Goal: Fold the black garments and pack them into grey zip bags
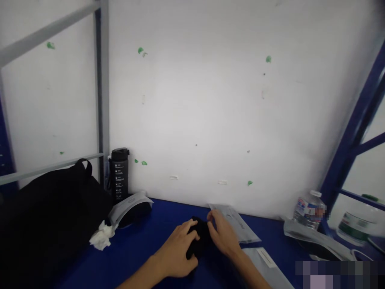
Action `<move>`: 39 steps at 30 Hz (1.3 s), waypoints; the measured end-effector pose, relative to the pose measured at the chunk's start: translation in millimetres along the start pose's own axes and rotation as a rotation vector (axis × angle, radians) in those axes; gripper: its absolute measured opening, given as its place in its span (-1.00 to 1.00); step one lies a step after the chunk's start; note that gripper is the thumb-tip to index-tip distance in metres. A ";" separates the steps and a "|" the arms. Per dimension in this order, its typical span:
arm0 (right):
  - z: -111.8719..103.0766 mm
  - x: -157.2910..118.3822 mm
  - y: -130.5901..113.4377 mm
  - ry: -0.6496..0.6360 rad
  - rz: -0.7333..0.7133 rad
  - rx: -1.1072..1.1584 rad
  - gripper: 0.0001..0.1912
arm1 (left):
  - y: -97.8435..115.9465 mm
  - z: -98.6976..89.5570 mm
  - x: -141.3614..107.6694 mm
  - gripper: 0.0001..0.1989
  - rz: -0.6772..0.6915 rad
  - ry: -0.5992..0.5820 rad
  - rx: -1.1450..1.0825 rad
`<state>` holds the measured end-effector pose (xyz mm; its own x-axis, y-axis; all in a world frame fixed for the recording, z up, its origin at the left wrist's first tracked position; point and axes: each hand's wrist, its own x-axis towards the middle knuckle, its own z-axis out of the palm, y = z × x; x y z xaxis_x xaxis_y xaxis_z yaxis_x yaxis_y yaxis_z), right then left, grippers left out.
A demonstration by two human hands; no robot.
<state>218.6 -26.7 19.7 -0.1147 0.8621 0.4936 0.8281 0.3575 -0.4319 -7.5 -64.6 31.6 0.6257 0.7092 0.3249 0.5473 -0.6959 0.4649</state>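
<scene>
– What's in the hands?

– A black fabric bundle, soft-looking, low in the middle of the frame. The left hand and right hand hold it between them, just above a blue tabletop.

– And the fingers?

– The left fingers are curled over the top, a little spread. The right fingers sit close together against its far side. I can't tell if either thumb is pinching; the black cloth hides that.

– What's right beside them?

– A flat translucent plastic sleeve lies under and past the right hand, and a second grey plastic sleeve lies toward the bottom edge.

– Further left?

– A grey pouch with something black in it, a crumpled tissue touching its corner, then a black bag with a looped handle. Behind those stands a black water bottle, upright against the wall.

– And on the right?

– A clear plastic water bottle stands at the back, with a crumpled grey plastic package in front of it and a large water jug beyond the table.

– Behind everything?

– A white wall dotted with green marks, framed by a grey metal upright at upper left and a blue steel rack post at right.
</scene>
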 end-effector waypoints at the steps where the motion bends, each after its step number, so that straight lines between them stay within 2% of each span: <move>1: 1.0 -0.4 -0.2 0.006 -0.016 0.047 -0.72 | -1.3 -0.3 -0.3 -0.47 -0.006 -0.024 0.004; 3: 3.9 -2.3 -0.3 -0.060 -0.064 0.120 -0.57 | -2.4 -0.9 -1.1 -0.42 -0.010 -0.071 0.024; 5: 7.5 -5.3 -0.3 -0.203 -0.101 0.159 -0.44 | -1.8 -1.6 -2.0 -0.38 -0.006 -0.094 0.029; 7: 11.2 -8.2 0.0 -0.326 -0.092 0.177 -0.38 | -0.5 -2.1 -2.5 -0.36 -0.004 -0.093 0.012; 9: 14.6 -9.7 1.5 -0.372 -0.052 0.196 -0.34 | 0.6 -2.2 -2.1 -0.27 -0.018 -0.093 -0.006; 12: 20.1 -8.7 5.5 -0.389 -0.032 0.235 -0.32 | 0.8 -1.7 -0.3 -0.03 -0.062 -0.144 0.002; 14: 24.2 -7.2 8.1 -0.398 -0.072 0.254 -0.33 | -0.2 -1.6 0.9 0.01 -0.071 -0.169 0.009; 17: 27.9 -6.0 10.4 -0.414 -0.115 0.271 -0.33 | -2.1 -3.0 1.8 -0.06 -0.054 -0.188 0.009; 20: 25.8 -6.3 10.6 -0.409 -0.094 0.281 -0.35 | -2.8 -6.6 2.1 -0.07 -0.048 -0.213 0.009; 26: 10.1 -4.0 2.5 -0.275 -0.116 0.238 -0.52 | -2.9 -14.1 2.7 -0.04 -0.021 -0.240 -0.037; 30: 0.2 -3.6 -5.8 -0.296 -0.125 0.264 -0.63 | -5.4 -15.0 2.9 -0.03 0.002 -0.247 -0.073; 36: 2.9 -9.6 -7.4 -0.276 -0.138 0.200 -0.31 | -4.7 -15.2 2.7 -0.06 -0.002 -0.247 -0.091; 39: 6.3 -10.2 -9.7 -0.314 -0.163 0.119 -0.43 | -2.3 -16.3 2.8 -0.08 0.000 -0.249 -0.070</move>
<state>208.3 -36.7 14.1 -0.4181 0.8520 0.3150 0.7176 0.5224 -0.4606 -16.0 -59.2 44.9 0.7481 0.6534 0.1158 0.5129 -0.6801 0.5237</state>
